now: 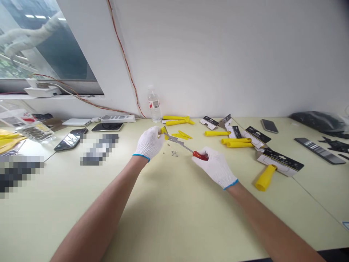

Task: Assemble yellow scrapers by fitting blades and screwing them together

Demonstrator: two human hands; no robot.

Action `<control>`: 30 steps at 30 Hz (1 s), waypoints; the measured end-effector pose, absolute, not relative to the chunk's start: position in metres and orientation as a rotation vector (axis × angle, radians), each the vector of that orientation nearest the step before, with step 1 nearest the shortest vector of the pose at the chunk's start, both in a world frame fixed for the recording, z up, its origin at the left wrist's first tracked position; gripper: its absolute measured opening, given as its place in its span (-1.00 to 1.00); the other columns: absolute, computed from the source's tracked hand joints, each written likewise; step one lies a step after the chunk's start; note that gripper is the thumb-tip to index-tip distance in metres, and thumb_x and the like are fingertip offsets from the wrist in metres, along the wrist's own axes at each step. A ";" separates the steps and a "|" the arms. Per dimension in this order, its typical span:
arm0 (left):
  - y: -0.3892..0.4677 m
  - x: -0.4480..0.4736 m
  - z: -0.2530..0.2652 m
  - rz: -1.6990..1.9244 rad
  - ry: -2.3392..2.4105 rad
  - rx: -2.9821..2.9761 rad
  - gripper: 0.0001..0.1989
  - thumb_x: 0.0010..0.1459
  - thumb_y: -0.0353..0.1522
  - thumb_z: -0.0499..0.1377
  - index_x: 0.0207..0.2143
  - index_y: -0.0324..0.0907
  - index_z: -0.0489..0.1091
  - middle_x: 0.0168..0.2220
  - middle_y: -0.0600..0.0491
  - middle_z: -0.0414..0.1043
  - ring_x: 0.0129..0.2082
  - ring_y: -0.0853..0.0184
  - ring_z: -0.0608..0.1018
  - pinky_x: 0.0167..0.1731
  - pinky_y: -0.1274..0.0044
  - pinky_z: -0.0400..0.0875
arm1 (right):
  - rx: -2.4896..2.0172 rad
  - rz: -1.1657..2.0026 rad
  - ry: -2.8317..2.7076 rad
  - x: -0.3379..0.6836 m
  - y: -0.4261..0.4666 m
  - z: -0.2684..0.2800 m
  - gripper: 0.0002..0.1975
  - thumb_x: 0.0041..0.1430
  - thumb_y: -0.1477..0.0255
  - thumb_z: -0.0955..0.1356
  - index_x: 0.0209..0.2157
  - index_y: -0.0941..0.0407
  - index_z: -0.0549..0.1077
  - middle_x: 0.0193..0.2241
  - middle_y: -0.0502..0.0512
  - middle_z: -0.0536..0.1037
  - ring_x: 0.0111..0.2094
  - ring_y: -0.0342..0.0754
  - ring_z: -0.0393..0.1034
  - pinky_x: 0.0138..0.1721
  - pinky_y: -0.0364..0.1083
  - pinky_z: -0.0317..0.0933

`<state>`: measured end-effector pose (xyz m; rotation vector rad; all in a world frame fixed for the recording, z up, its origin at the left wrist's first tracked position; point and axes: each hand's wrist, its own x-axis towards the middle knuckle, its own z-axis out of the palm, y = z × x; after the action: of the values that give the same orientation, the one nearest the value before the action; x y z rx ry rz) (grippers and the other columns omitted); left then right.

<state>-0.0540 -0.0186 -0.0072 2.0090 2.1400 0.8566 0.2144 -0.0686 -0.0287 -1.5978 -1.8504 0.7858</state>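
My left hand (148, 142), in a white knit glove with a blue cuff, is closed on a small yellow plastic piece (163, 130). A flat grey metal blade (171, 138) reaches out from that piece to the right. In my gloved right hand (215, 165) is a screwdriver (200, 155) with a red handle, its shaft pointing left to the blade. Whether the tip touches the blade I cannot tell. Small screws (174, 154) lie on the table below the blade. Flat yellow plastic pieces (182, 135) lie just behind it.
Yellow handles (240, 144) and black-and-white cards (282, 162) lie at the right; one handle (265, 178) is nearest me. More yellow handles (177, 120) and a water bottle (154, 103) stand by the wall. Phones (71, 139) and a power strip (118, 118) are left. A black bag (319, 122) sits far right.
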 end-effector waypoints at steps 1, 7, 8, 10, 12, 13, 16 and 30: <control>-0.018 -0.054 -0.008 0.853 2.147 2.007 -0.76 0.25 -0.29 0.11 -0.13 -0.13 0.52 -0.23 -0.06 0.61 -0.22 0.12 0.61 -0.26 0.42 0.40 | -1.572 0.640 -1.884 0.213 -0.068 -0.033 -0.61 0.26 0.13 0.38 -0.28 0.23 0.46 -0.35 0.13 0.45 -0.37 -0.19 0.24 -0.36 -0.21 0.07; -0.017 -0.055 -0.011 0.874 2.095 2.044 -0.75 0.25 -0.27 0.12 -0.10 -0.13 0.52 -0.20 -0.05 0.62 -0.24 0.15 0.61 -0.25 0.42 0.42 | -1.526 0.985 -1.924 0.219 -0.070 -0.031 -0.37 0.42 -0.05 0.16 -0.32 0.24 0.44 -0.48 0.14 0.37 -0.53 -0.22 0.12 -0.46 -0.20 0.01; -0.017 -0.055 -0.011 0.881 2.082 2.042 -0.75 0.25 -0.27 0.12 -0.10 -0.13 0.52 -0.17 -0.05 0.63 -0.23 0.16 0.62 -0.24 0.43 0.42 | -1.518 1.131 -1.902 0.221 -0.071 -0.028 -0.34 0.42 -0.09 0.14 -0.29 0.24 0.44 -0.50 0.13 0.35 -0.57 -0.24 0.05 -0.50 -0.21 -0.01; -0.017 -0.055 -0.010 0.890 2.079 2.031 -0.74 0.25 -0.26 0.12 -0.11 -0.14 0.52 -0.11 -0.06 0.62 -0.20 0.15 0.61 -0.23 0.43 0.42 | -1.495 1.242 -1.880 0.224 -0.071 -0.023 -0.35 0.38 -0.11 0.19 -0.24 0.25 0.45 -0.50 0.12 0.34 -0.60 -0.26 -0.02 -0.54 -0.21 -0.04; -0.017 -0.055 -0.008 0.885 2.098 2.022 -0.74 0.25 -0.26 0.12 -0.11 -0.14 0.52 -0.09 -0.06 0.62 -0.18 0.14 0.61 -0.23 0.42 0.42 | -1.504 1.138 -1.875 0.224 -0.071 -0.022 -0.42 0.29 -0.06 0.33 -0.22 0.25 0.44 -0.47 0.13 0.37 -0.56 -0.25 0.03 -0.50 -0.22 -0.02; -0.018 -0.055 -0.008 0.876 2.109 2.017 -0.74 0.25 -0.27 0.12 -0.11 -0.14 0.52 -0.11 -0.07 0.62 -0.19 0.14 0.61 -0.23 0.42 0.42 | -1.517 1.060 -1.865 0.223 -0.070 -0.023 -0.46 0.26 -0.02 0.38 -0.22 0.25 0.44 -0.46 0.14 0.38 -0.52 -0.24 0.08 -0.47 -0.22 0.00; -0.018 -0.054 -0.006 0.857 2.120 2.003 -0.74 0.25 -0.28 0.11 -0.10 -0.14 0.52 -0.16 -0.07 0.63 -0.22 0.14 0.62 -0.25 0.42 0.41 | -1.560 0.788 -1.840 0.218 -0.067 -0.031 -0.56 0.25 0.08 0.41 -0.23 0.24 0.44 -0.39 0.18 0.42 -0.38 -0.15 0.21 -0.35 -0.20 0.06; -0.016 -0.055 -0.009 0.890 2.032 2.056 -0.77 0.25 -0.26 0.14 -0.14 -0.10 0.53 -0.17 -0.01 0.64 -0.24 0.19 0.62 -0.25 0.45 0.40 | -1.278 0.852 -2.042 0.234 -0.067 -0.038 -0.40 0.36 -0.09 0.15 -0.35 0.08 0.53 -0.62 0.14 0.36 -0.66 -0.35 0.14 -0.60 -0.23 -0.23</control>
<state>-0.0550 -0.0159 -0.0093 2.0559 2.0324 0.8902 0.2344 -0.0671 -0.0377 -1.2784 -2.0422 0.8517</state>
